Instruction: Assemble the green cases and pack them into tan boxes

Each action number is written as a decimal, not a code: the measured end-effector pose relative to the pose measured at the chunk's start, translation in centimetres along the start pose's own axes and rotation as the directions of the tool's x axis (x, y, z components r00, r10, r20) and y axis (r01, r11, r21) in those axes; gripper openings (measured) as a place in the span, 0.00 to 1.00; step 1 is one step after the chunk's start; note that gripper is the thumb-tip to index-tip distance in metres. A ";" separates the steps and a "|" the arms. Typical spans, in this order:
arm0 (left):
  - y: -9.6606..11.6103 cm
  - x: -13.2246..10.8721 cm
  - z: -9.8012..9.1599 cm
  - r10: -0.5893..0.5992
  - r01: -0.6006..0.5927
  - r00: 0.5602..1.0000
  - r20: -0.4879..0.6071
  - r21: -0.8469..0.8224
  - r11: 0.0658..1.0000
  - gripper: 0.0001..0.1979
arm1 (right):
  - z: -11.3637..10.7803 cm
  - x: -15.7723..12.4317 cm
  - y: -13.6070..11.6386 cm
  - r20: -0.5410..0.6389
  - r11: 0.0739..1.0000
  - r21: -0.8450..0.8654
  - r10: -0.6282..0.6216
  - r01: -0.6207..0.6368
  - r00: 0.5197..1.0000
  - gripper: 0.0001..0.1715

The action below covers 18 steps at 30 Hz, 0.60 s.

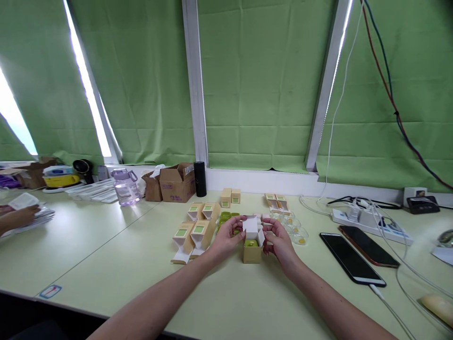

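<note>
A small kraft cardboard box stands upright on the table in front of me, its white lid flap raised. Inside it sits a green object, of which only the top shows. My left hand pinches the left edge of the lid flap. On the other side, my right hand has its fingers closed at the right side flap. Behind my left hand are several green pieces, partly hidden. Clear plastic domes with small yellowish contents lie beyond my right hand.
Several kraft boxes with green labels lie left of my hands, more boxes behind. Phones and a power strip with cables lie right. A water bottle stands back left. Another person's hand touches a stack at far left.
</note>
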<state>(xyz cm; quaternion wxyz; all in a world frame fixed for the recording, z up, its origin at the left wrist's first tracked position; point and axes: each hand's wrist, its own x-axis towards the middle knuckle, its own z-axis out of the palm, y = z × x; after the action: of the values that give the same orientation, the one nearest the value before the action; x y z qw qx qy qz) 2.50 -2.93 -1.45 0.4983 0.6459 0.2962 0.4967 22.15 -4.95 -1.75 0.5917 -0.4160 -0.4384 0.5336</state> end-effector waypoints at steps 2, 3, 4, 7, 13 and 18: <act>0.1 0.0 0.2 -0.006 0.006 1.000 -0.011 0.015 1.000 0.25 | 0.0 0.0 0.1 -0.001 1.000 0.009 0.006 -0.006 1.000 0.33; 0.1 0.0 0.3 -0.008 0.008 1.000 -0.018 0.022 1.000 0.25 | 0.0 0.0 0.1 0.001 1.000 0.011 0.009 -0.009 1.000 0.33; 0.1 0.0 0.4 -0.010 0.011 1.000 -0.021 0.027 1.000 0.25 | 0.0 0.0 0.1 0.004 1.000 0.015 0.011 -0.011 1.000 0.33; 0.0 0.1 0.6 -0.017 0.018 1.000 -0.025 0.041 0.999 0.26 | 0.1 -0.1 0.3 0.017 1.000 0.024 0.019 -0.019 1.000 0.33; -0.3 0.1 0.7 -0.015 0.016 1.000 -0.021 0.058 0.998 0.26 | 0.3 0.0 1.0 0.031 1.000 -0.007 0.027 -0.026 0.999 0.33; -0.3 0.0 0.9 -0.010 0.012 1.000 -0.020 0.065 0.998 0.26 | 0.3 0.0 1.4 0.047 1.000 -0.012 0.021 -0.020 0.999 0.34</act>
<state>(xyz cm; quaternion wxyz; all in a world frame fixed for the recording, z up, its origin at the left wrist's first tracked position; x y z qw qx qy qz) 3.38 -3.16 -1.72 0.4769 0.6551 0.3207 0.4906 21.55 -4.80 -2.98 0.5731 -0.4112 -0.4511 0.5468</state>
